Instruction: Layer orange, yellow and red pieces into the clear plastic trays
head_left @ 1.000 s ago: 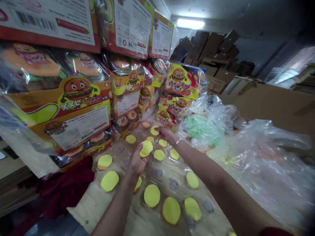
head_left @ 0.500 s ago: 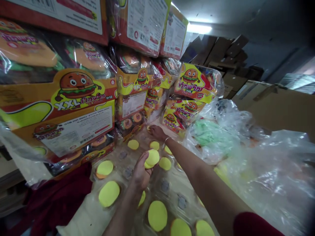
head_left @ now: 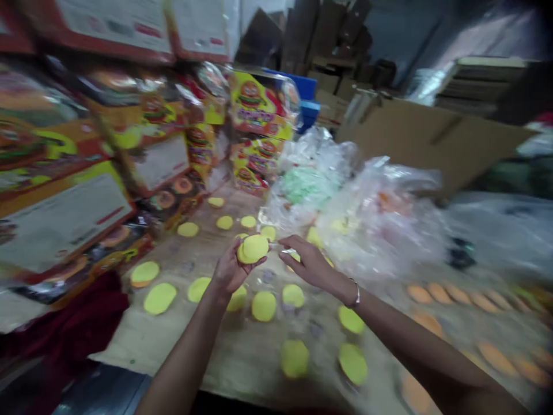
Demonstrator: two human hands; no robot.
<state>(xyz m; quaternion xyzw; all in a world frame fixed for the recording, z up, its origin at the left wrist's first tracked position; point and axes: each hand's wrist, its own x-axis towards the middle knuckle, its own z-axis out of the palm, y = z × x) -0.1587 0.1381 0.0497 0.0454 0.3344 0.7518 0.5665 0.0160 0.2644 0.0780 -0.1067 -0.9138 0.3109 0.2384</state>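
Observation:
A small stack of flat, round yellow discs (head_left: 256,248) is gripped in my left hand (head_left: 228,272), over the middle of the table. Just to its right is my right hand (head_left: 309,264), palm down, thumb and fingers apart, with nothing visible between them. Both hands are slightly blurred. Below and around them, more yellow discs (head_left: 263,306) lie spaced in rows in clear plastic trays on the brown-covered table (head_left: 168,340). Some tray hollows, such as the one under a disc (head_left: 293,295) near my right wrist, show greyish bottoms.
Stacked burger-printed display boxes (head_left: 56,213) wall the left side, with more boxes (head_left: 259,109) at the back. Clear plastic bags (head_left: 380,213) with coloured contents lie behind my right hand. Orange discs (head_left: 458,293) line the right. A large carton (head_left: 415,132) stands behind.
My right hand has come back from the far end of the table to beside the discs in my left hand. The view has swung right, bringing the orange discs into sight.

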